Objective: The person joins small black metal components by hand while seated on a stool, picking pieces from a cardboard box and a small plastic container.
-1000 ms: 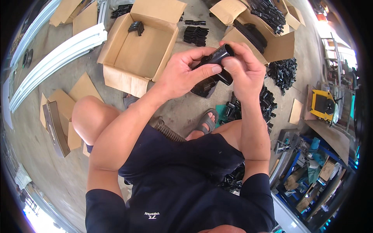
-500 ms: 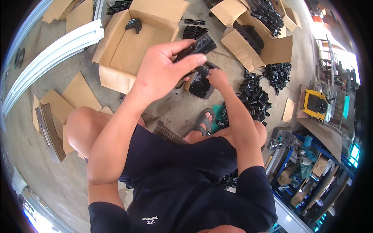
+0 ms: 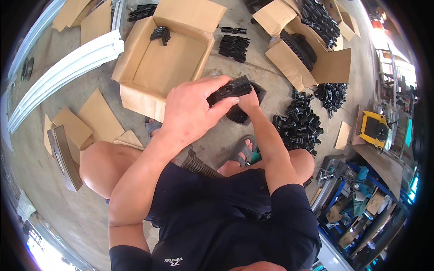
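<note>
The left hand [image 3: 192, 110] grasps a matte black plastic part [image 3: 229, 90]. The right hand [image 3: 248, 101], half hidden behind it, is unreadable. A cardboard box [image 3: 135, 95] lies just beyond.

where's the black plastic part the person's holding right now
In the head view, the black plastic part sits top centre, gripped in the left hand, just right of the open cardboard box.

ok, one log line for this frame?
left hand: holds black part | right hand: behind it, down at dark pile, grip unclear | open box: ahead-left, few parts inside
</note>
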Motion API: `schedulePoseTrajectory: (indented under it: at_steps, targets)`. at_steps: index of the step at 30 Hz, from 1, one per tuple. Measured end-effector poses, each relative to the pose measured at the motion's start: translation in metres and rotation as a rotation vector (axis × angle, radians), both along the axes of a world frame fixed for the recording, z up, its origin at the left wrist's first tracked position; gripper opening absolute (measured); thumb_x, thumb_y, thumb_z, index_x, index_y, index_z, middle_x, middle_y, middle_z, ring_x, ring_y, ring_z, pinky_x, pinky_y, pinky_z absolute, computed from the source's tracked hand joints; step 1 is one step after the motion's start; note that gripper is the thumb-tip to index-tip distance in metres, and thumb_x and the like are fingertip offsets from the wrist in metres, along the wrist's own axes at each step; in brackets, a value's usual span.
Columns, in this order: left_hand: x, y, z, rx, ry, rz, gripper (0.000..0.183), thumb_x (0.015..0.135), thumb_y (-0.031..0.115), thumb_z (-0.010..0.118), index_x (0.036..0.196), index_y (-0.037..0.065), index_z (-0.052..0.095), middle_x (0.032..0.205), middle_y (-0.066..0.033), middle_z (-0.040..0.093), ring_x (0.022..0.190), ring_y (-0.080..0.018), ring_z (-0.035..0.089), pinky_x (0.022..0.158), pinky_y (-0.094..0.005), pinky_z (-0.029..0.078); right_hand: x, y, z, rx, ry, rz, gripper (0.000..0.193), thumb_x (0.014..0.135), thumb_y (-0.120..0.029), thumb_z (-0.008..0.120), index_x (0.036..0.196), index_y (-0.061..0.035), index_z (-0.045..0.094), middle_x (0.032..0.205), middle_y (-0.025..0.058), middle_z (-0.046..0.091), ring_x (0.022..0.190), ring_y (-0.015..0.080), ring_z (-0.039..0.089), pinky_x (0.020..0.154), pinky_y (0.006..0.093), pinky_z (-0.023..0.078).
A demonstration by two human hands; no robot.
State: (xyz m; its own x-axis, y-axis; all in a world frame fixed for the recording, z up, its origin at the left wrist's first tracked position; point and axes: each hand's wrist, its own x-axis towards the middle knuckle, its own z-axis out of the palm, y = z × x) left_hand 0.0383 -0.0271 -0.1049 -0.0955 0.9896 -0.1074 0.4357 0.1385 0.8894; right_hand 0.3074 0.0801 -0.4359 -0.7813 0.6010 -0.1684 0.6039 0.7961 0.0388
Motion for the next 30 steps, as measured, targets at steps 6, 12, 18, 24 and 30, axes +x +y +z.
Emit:
schedulePoseTrajectory:
  at_steps: [6,12,18,24,30]
  targets:
    - [0.01,0.006,-0.01,0.022,0.033,-0.005,0.044,0.086,0.022,0.08,0.123,0.0,0.069,0.098,-0.0119,0.076,0.081,-0.011,0.067,0.076,-0.0265,0.054,-0.01,-0.004,0.038,-0.293,0.094,-0.395,0.026,0.082,-0.021,0.067,0.1,-0.0025,0.07,0.091,0.0125,0.073,0.085,0.0333,0.069,0.079,0.0429,0.053]
    - [0.016,0.01,-0.006,-0.023,-0.015,-0.021,0.04,0.088,0.018,0.078,0.122,-0.001,0.068,0.095,-0.0077,0.075,0.083,-0.0082,0.064,0.077,-0.0248,0.052,-0.001,0.015,0.119,-1.309,0.643,-0.874,0.02,0.093,-0.021,0.068,0.099,-0.0019,0.07,0.087,0.0096,0.074,0.075,0.0184,0.069,0.074,0.0331,0.057]
    - [0.023,0.007,0.005,0.007,-0.191,-0.006,0.036,0.09,0.016,0.076,0.121,-0.001,0.069,0.094,-0.0018,0.073,0.082,-0.005,0.06,0.075,-0.0233,0.05,0.009,-0.011,0.244,-1.75,1.074,-0.805,0.019,0.101,-0.02,0.062,0.108,-0.003,0.065,0.094,0.0095,0.072,0.084,0.0183,0.069,0.08,0.0308,0.055]
    - [0.027,0.001,0.017,0.022,-0.103,-0.042,0.036,0.09,0.018,0.076,0.12,0.0,0.069,0.092,-0.0008,0.072,0.08,-0.0048,0.059,0.074,-0.023,0.05,0.019,-0.046,0.284,-1.528,1.151,-0.796,0.021,0.097,-0.022,0.07,0.103,-0.0019,0.068,0.088,0.0076,0.071,0.077,0.0168,0.067,0.074,0.0293,0.054]
    - [0.03,-0.013,0.005,0.189,0.176,-0.055,0.038,0.087,0.024,0.078,0.119,0.003,0.07,0.098,-0.0082,0.075,0.083,-0.0155,0.069,0.076,-0.0277,0.053,0.023,-0.041,0.282,-0.921,1.131,-0.915,0.016,0.095,-0.014,0.071,0.103,-0.0007,0.071,0.078,0.0014,0.067,0.071,0.0067,0.058,0.066,0.0224,0.048]
